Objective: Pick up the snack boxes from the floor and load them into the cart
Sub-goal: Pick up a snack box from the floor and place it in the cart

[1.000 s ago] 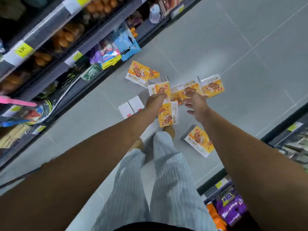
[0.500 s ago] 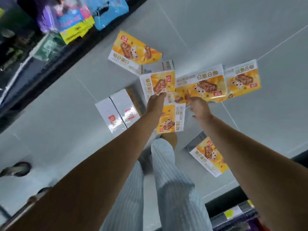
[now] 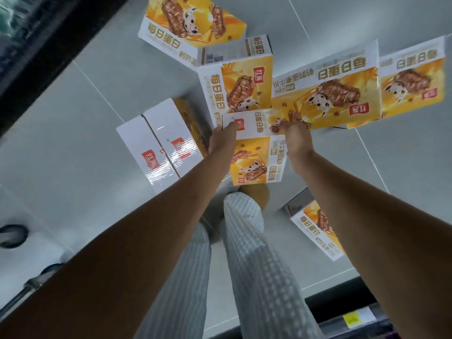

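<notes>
Snack box (image 3: 256, 165) clasped at both side edges.
Left hand (image 3: 221, 143), right hand (image 3: 299, 143) curl round it; boxes (image 3: 325, 94) crowd behind, floor (image 3: 403, 167) open right.

Top yellow-and-white cardboard snack box (image 3: 190, 25): cut off by upper edge. Your right forearm (image 3: 367, 204) hides part of lower-right box (image 3: 315, 231). Yellow shelf label (image 3: 352, 319): unreadable.

Grey tiled floor (image 3: 73, 148); yellow snack boxes (image 3: 193, 28) scattered, some overlapping; white-faced pair (image 3: 159, 148) side by side.

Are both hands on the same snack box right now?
Yes, the left hand and right hand hold opposite ends of one orange-and-white cardboard snack box.
</notes>
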Demonstrator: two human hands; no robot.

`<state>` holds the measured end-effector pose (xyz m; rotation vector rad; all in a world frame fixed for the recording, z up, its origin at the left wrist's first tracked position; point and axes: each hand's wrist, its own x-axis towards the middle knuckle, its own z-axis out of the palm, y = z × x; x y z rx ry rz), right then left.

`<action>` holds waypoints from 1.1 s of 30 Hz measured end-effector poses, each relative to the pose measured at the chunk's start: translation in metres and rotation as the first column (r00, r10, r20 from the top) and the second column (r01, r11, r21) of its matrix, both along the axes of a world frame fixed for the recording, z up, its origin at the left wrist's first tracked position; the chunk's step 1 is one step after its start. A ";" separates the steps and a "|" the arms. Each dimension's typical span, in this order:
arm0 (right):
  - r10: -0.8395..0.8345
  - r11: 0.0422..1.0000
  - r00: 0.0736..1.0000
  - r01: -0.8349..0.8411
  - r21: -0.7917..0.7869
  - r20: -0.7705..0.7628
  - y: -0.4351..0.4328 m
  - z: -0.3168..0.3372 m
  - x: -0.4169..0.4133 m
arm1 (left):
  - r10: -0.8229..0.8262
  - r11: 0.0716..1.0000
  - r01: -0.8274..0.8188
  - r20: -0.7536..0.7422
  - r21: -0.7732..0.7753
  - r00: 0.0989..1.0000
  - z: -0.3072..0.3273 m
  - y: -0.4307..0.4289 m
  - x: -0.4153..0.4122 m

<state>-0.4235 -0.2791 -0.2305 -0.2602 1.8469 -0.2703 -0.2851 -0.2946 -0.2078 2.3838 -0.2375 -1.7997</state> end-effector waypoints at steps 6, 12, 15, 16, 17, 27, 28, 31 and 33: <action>-0.042 0.986 0.999 0.044 0.161 -0.020 0.046 0.016 0.000 | -0.083 0.984 0.093 -0.075 0.149 0.994 0.013 0.040 0.007; -0.165 0.947 0.984 0.177 0.269 -0.067 0.087 -0.004 -0.019 | -0.046 0.935 0.109 -0.192 0.336 0.980 -0.005 0.063 -0.002; -0.197 0.940 0.975 0.217 0.262 -0.101 0.071 0.015 -0.015 | -0.003 0.932 0.060 -0.158 0.357 0.987 -0.012 0.059 -0.009; -0.221 0.933 0.970 0.241 0.268 -0.105 0.069 0.015 -0.015 | -0.014 0.937 0.067 -0.155 0.343 0.988 -0.014 0.057 -0.010; -0.237 0.927 0.967 0.255 0.274 -0.097 0.069 0.013 -0.016 | -0.035 0.939 0.086 -0.157 0.333 0.987 -0.016 0.055 -0.009; -0.391 0.886 0.920 0.373 0.276 0.011 0.132 0.060 0.020 | -0.072 0.873 0.231 -0.356 0.430 0.932 0.007 0.090 0.043; -0.420 0.877 0.907 0.393 0.278 0.043 0.144 0.071 0.025 | -0.104 0.869 0.266 -0.372 0.418 0.922 0.012 0.096 0.049; -0.483 0.853 0.874 0.454 0.258 0.061 0.170 0.101 0.038 | -0.159 0.869 0.319 -0.397 0.378 0.904 0.026 0.116 0.061; -0.506 0.848 0.859 0.481 0.222 0.073 0.176 0.134 0.049 | -0.186 0.873 0.342 -0.411 0.349 0.892 0.042 0.127 0.070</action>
